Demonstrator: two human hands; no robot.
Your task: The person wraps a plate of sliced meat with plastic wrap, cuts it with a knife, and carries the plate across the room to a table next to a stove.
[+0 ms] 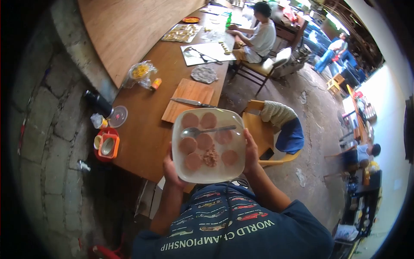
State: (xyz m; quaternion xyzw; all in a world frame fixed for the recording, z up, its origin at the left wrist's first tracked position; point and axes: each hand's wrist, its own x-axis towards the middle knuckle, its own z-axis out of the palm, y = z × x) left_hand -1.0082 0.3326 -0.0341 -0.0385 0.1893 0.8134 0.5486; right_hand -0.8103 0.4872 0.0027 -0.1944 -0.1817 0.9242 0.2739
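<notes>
Both hands hold a white, rounded-square plate [221,175] in front of my chest. My left hand [170,169] grips its left edge and my right hand [251,152] its right edge; the fingers underneath are hidden. Several round pink meat slices [204,141] lie spread on the plate. Among them is a small heap of crumbled pink meat [210,158]. A metal spoon [217,129] rests across the slices, its handle pointing right. Just beyond the plate, a knife [186,102] lies on a wooden cutting board [189,90] on the table.
On the brown table [140,144] are a crumpled grey cloth [204,74], a white board [202,51] with utensils, and a plastic-wrapped bowl [141,72]. Orange containers [108,146] sit at its left edge. A wooden chair [258,129] stands right. A seated person [262,39] works farther back.
</notes>
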